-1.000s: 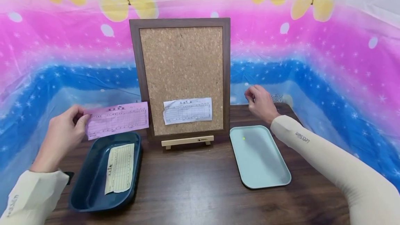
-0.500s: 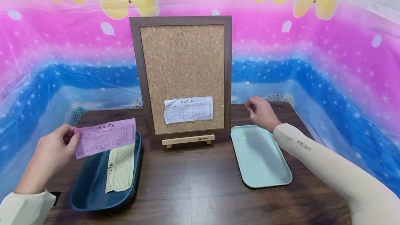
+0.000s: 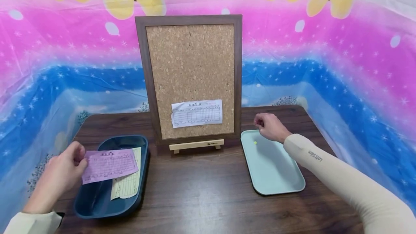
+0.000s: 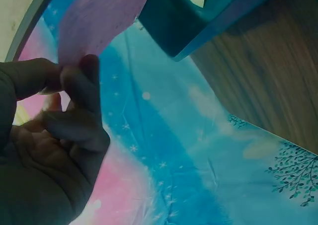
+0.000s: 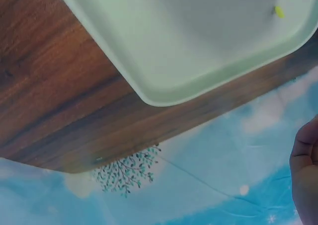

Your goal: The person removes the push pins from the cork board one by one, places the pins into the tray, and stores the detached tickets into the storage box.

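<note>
In the head view my left hand [image 3: 63,170] pinches the left end of a pink printed paper slip [image 3: 108,165] between thumb and fingers. The slip stretches over the dark blue tray [image 3: 97,205] and partly covers a pale yellow slip [image 3: 125,189] lying inside. The left wrist view shows the same pinch on the pink slip [image 4: 102,19]. My right hand [image 3: 271,127], fingers curled, hovers above the far end of the pale green tray [image 3: 276,176]; I cannot tell whether something small is in its fingertips. A small yellow-green pushpin [image 5: 278,12] lies in that tray.
A framed cork board [image 3: 191,64] leans on a small wooden easel [image 3: 196,144] at the back of the brown table [image 3: 191,183]. A white slip [image 3: 196,114] is pinned low on the board. Behind the table hangs a patterned pink and blue cloth [image 3: 276,39].
My left hand has lowered the pink slip from beside the board to over the dark blue tray. My right hand has moved down toward the pale green tray.
</note>
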### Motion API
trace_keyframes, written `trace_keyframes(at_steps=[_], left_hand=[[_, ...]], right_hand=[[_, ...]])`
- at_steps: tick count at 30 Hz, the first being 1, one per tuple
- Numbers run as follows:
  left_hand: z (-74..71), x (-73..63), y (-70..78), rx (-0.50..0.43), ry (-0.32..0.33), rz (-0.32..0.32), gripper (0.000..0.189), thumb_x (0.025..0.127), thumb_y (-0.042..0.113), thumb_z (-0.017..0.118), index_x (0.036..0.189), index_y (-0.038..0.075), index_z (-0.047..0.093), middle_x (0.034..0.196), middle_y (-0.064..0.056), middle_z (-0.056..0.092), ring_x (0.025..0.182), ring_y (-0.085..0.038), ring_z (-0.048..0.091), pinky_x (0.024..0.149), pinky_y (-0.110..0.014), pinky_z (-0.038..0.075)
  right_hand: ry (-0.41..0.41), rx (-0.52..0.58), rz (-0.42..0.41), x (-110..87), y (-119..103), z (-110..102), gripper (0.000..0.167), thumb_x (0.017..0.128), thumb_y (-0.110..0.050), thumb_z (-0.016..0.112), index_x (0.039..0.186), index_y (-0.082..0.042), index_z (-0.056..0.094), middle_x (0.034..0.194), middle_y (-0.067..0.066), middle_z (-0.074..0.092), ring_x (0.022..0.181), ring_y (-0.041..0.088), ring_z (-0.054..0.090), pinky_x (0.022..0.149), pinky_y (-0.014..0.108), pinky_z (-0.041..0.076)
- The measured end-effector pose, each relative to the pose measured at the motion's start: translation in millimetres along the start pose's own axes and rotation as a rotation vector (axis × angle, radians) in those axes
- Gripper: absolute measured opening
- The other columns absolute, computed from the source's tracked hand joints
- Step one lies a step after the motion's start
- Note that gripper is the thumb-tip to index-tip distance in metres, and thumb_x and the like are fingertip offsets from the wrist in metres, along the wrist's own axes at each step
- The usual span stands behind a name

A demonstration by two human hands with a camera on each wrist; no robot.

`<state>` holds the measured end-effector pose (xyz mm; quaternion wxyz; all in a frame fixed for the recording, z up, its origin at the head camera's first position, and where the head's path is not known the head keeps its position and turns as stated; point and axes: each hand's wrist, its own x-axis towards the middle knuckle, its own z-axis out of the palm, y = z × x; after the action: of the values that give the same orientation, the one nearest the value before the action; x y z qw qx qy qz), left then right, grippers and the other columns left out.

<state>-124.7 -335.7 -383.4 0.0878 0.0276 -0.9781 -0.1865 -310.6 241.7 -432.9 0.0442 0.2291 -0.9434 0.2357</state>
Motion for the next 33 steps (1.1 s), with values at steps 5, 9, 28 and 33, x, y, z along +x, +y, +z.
trace_keyframes(at_steps=[5,9,28,33], left_hand=[[3.0,-3.8,-2.0,0.013,-0.118,-0.039,0.006,0.084,0.0,0.054,0.088,0.001,0.059,0.074,-0.011,0.058,0.054,-0.02,0.046,0.046,-0.032,0.033],[5.3,-5.6,-3.9,0.005,-0.213,-0.067,0.018,0.085,0.0,0.051,0.094,-0.004,0.066,0.076,-0.014,0.061,0.046,-0.017,0.041,0.043,-0.03,0.031],[33.2,-20.2,11.0,0.062,-0.405,-0.071,0.013,0.086,0.013,0.067,0.09,0.003,0.074,0.076,-0.003,0.065,0.058,-0.016,0.048,0.051,-0.035,0.039],[39.6,-21.5,12.5,0.079,-0.464,-0.059,0.01,0.085,0.016,0.07,0.084,0.008,0.074,0.071,0.002,0.064,0.059,-0.015,0.051,0.052,-0.037,0.042]], right_hand=[[-0.031,0.016,0.032,-2.4,2,6,0.01,0.088,-0.002,0.056,0.089,-0.008,0.065,0.079,0.001,0.056,0.068,0.019,0.051,0.061,0.034,0.043],[-0.043,0.021,0.042,-4.3,5,11,0.011,0.087,-0.001,0.055,0.089,-0.004,0.065,0.077,0.001,0.056,0.067,0.018,0.051,0.06,0.034,0.043],[-0.181,0.067,0.021,-10.8,20,38,0.018,0.08,0.006,0.053,0.077,-0.009,0.063,0.067,-0.003,0.055,0.059,0.013,0.047,0.056,0.03,0.039],[-0.198,0.062,0.001,-10.3,23,42,0.019,0.082,0.006,0.054,0.079,-0.009,0.065,0.07,-0.002,0.058,0.06,0.012,0.049,0.057,0.03,0.041]])
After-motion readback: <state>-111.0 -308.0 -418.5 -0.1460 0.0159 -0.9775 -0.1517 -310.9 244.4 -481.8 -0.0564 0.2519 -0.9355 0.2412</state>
